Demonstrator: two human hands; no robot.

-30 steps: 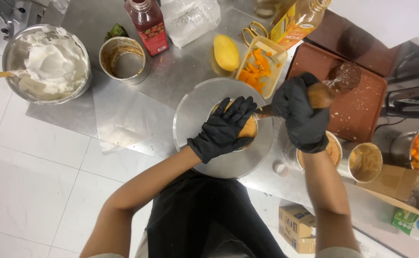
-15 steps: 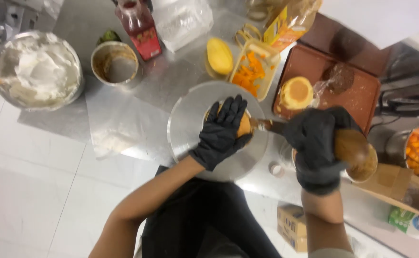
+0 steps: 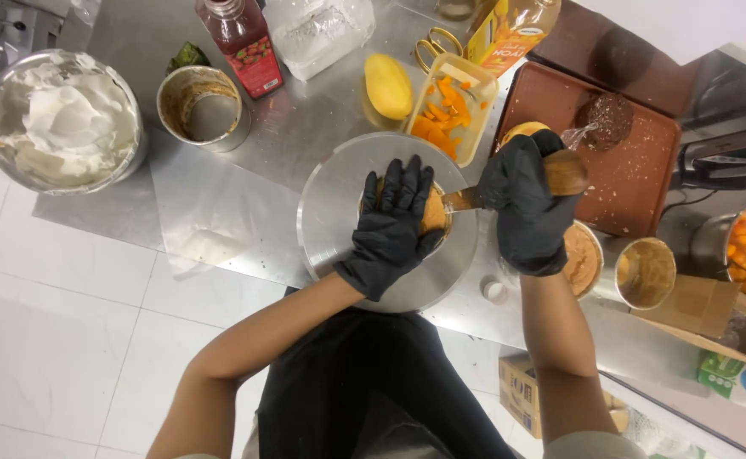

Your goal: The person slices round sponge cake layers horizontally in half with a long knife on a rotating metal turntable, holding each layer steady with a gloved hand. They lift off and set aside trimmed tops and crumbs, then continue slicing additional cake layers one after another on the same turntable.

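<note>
My left hand [image 3: 394, 225], in a black glove, lies flat on top of a small round orange-brown cake [image 3: 432, 212] at the middle of a round metal turntable [image 3: 330, 221]. My right hand [image 3: 526, 200], also gloved in black, grips the brown wooden handle of a knife [image 3: 560, 172]. Its metal blade [image 3: 458, 200] runs sideways into the cake's right side, just under my left fingers. Most of the cake is hidden under my left hand.
A metal bowl of white cream [image 3: 62, 119] stands far left, next to an empty tin [image 3: 203, 106] and a red bottle [image 3: 241, 38]. A mango [image 3: 387, 85] and a tub of orange fruit pieces [image 3: 445, 119] lie behind the turntable. A brown tray [image 3: 636, 170] and two filled tins [image 3: 645, 272] sit to the right.
My right hand has come back from the lower right up to the cake's side, with the knife blade level against it. My left hand stays pressed on the cake.
</note>
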